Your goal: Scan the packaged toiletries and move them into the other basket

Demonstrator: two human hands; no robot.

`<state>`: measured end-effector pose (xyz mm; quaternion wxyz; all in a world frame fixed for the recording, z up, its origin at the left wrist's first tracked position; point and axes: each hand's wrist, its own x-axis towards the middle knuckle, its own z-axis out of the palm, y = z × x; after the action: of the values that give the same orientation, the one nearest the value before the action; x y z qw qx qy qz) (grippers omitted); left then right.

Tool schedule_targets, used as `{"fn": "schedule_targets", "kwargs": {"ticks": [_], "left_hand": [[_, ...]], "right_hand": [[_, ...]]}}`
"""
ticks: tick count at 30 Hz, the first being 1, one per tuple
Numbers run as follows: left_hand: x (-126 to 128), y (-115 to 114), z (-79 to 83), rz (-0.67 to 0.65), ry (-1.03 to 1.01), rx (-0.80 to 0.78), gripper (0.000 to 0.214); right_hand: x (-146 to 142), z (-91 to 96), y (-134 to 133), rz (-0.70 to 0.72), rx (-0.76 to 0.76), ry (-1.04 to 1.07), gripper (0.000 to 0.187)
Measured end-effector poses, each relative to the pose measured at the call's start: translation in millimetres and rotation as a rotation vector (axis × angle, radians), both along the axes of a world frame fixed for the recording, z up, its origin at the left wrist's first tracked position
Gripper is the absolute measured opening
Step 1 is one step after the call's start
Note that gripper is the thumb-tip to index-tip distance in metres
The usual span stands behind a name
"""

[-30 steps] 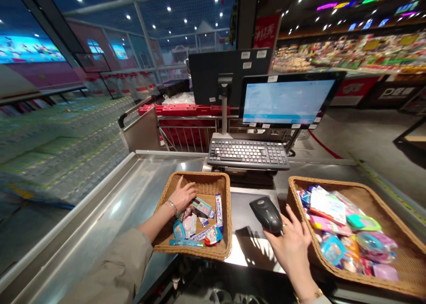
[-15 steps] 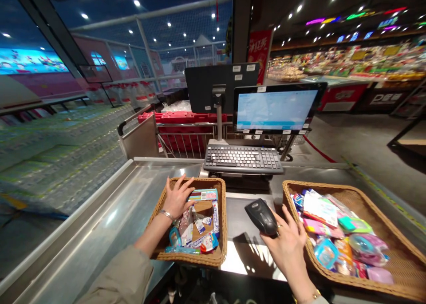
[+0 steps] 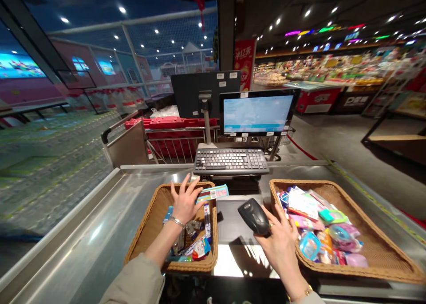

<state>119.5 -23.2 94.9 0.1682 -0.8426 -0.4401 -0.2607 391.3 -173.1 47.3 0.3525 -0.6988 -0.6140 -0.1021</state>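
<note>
My left hand [image 3: 187, 202] is above the left wicker basket [image 3: 138, 237]. Its thumb and a finger pinch one end of a flat light-blue packet [image 3: 219, 191] with a barcode label, while other fingers stay spread. The packet's far end sticks out over the basket's right rim. Below, inside the basket, lie several small wrapped goods, among them a blue-and-white stick pack [image 3: 207, 224] and a red, white and blue packet [image 3: 201, 248]. My right hand [image 3: 281, 237] grips a black barcode scanner [image 3: 254, 216], its head pointing left between the two baskets.
To the right, a second wicker basket [image 3: 386, 250] holds a pile of colourful packets. A keyboard [image 3: 231, 160] and a lit monitor [image 3: 255, 113] stand behind the metal counter [image 3: 83, 237]. Beyond are a shopping cart [image 3: 176, 146] and stacked bottles at the left.
The light-blue packet has risen out of the left basket in my left hand and shifted right over the rim. The scanner stays in my right hand. The whole view has turned slightly right.
</note>
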Motion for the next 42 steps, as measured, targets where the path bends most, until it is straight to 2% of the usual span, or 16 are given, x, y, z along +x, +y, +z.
{"fn": "schedule_targets", "kwargs": {"ticks": [9, 19, 26, 42], "left_hand": [[33, -6, -2.5, -0.013, -0.071, -0.003, 0.034], [55, -11, -7.1, -0.04, -0.057, -0.037, 0.036], [63, -12, -9.2, -0.062, -0.053, -0.035, 0.032], [68, -13, -6.5, -0.065, -0.069, -0.036, 0.037]], "right_hand": [[3, 6.1, -5, -0.013, -0.025, 0.033, 0.019], [2, 12.2, -11, -0.026, -0.051, 0.034, 0.023], [2, 13.3, -14, 0.002, -0.066, 0.048, 0.019], [3, 12.0, -15, -0.007, -0.069, 0.032, 0.025]]}}
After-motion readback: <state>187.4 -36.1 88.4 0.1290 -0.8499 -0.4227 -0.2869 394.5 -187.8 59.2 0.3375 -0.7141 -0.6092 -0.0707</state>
